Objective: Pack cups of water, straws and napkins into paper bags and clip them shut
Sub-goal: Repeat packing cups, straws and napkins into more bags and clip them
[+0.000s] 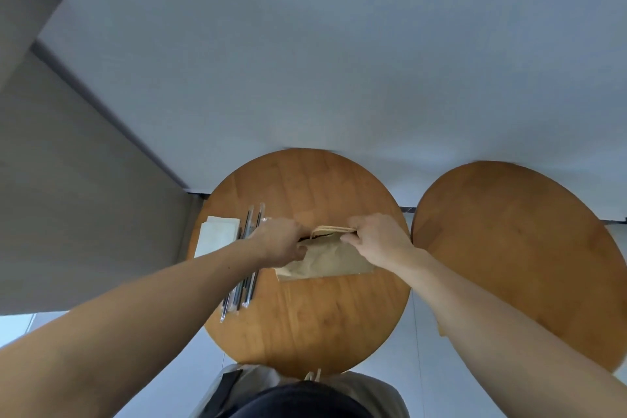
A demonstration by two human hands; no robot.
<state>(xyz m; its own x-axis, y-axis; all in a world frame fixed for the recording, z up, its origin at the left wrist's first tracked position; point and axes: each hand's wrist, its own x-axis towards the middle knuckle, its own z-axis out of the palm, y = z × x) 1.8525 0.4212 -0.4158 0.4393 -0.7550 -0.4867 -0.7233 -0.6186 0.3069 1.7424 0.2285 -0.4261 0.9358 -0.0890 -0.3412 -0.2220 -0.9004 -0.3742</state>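
A brown paper bag [325, 260] stands near the middle of a round wooden bench [305, 326], and both hands work at its top edge. The left hand [278, 241] is at the left end of the bag's mouth, fingers curled over the far side and thumb on the near side, gripping the paper there. The right hand [380, 237] is at the right end of the mouth, its fingers and thumb pinching the top edge where the pale paper handles [330, 229] lie flattened together. Between the 2 hands the mouth shows as a narrow dark slit, nearly closed. The bag's near face is creased, and its base rests on the bench, closer to the person than its top. What is inside the bag cannot be seen.

Just to the left of the bag, partly under the left wrist and forearm, lies a bundle of dark straws [237, 295] in clear wrappers, running from beyond the bag's top to well past its base on the person's side. Further left of the bag, beyond the straws, a stack of pale napkins [217, 234] sits at the rim of the bench.

Right of the bag, past the right forearm, a second round wooden bench [509, 248] stands close beside the first. Beyond the bag rises a plain pale wall [305, 61].
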